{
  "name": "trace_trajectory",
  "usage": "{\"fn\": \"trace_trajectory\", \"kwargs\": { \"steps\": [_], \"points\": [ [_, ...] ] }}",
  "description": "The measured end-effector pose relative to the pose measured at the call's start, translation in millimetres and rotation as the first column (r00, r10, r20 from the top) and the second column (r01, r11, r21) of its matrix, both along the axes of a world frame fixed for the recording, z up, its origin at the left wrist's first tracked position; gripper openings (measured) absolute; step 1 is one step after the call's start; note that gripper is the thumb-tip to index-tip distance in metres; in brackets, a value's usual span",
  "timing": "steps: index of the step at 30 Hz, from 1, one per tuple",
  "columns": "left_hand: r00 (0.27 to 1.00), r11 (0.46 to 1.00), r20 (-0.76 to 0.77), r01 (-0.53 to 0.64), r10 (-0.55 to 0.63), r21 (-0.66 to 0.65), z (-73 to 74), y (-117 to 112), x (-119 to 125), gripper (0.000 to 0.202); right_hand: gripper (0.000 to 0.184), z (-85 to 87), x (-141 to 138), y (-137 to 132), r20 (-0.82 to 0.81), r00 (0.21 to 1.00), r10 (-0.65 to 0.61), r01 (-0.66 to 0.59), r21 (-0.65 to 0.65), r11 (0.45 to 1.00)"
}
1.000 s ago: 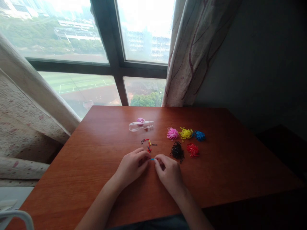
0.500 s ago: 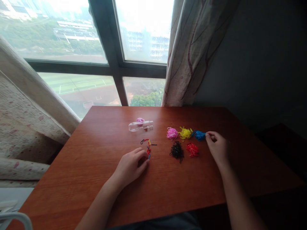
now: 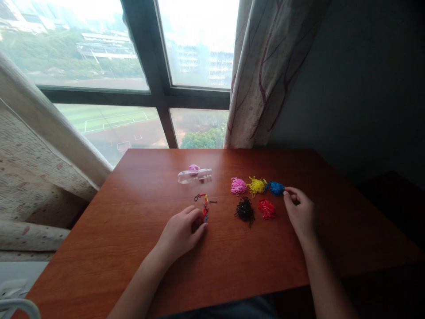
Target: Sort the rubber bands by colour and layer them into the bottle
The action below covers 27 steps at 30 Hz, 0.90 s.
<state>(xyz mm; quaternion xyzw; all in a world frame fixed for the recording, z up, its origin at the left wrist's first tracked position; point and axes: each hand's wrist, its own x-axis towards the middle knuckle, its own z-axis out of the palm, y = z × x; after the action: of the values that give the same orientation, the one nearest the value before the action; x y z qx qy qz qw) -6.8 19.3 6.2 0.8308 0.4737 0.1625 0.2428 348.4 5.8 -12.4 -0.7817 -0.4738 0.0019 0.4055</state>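
Note:
My left hand [image 3: 182, 228] rests on the table, thumb and fingers curled around the near end of a short linked chain [image 3: 206, 207]. The chain is made of small black, red, yellow and blue loops, and its far end lies loose. At the right, my right hand [image 3: 300, 208] touches the edge of the blue pile [image 3: 276, 188] with thumb and forefinger brought together. Whether a single loop is between those fingertips is too small to tell. Beside the blue pile lie a yellow pile [image 3: 257, 186] and a pink pile [image 3: 238, 186] of similar loops.
Nearer me are a black pile [image 3: 245, 210] and a red pile [image 3: 267, 208]. A clear bottle [image 3: 187, 177] lies on its side with a pink part [image 3: 194, 168] by it. One dark loop [image 3: 213, 202] lies beside the chain. The wooden table [image 3: 139, 190] meets a window.
My right hand has stayed at the blue pile, with only a slight shift of its fingers. The left hand and chain look nearly the same; the view has tilted slightly.

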Motion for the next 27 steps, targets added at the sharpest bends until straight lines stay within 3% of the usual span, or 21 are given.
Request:
{"fn": "trace_trajectory", "kwargs": {
  "steps": [5,11,17,27],
  "points": [
    [0.997,1.000,-0.070,-0.016,0.017,0.015,0.9,-2.9,3.7,0.007,0.034,3.4,-40.8,-23.3,-0.058,0.995,0.081,-0.079,0.033,0.996],
    [0.997,0.999,-0.066,-0.029,0.032,0.038,-2.9,-3.4,3.4,0.007,0.029,-8.3,-72.0,-39.3,-0.105,0.972,0.211,-0.206,0.057,0.977],
    [0.995,0.994,0.009,-0.098,0.098,0.050,-5.4,0.6,3.3,0.015,0.024,-13.8,-89.2,-47.0,-0.115,0.950,0.289,-0.283,0.069,0.957],
    [0.989,0.988,-0.048,-0.134,0.138,0.083,-6.4,5.1,8.2,0.011,0.022,-13.8,-96.9,-55.3,-0.108,0.940,0.323,-0.315,0.085,0.945]
  ]
}}
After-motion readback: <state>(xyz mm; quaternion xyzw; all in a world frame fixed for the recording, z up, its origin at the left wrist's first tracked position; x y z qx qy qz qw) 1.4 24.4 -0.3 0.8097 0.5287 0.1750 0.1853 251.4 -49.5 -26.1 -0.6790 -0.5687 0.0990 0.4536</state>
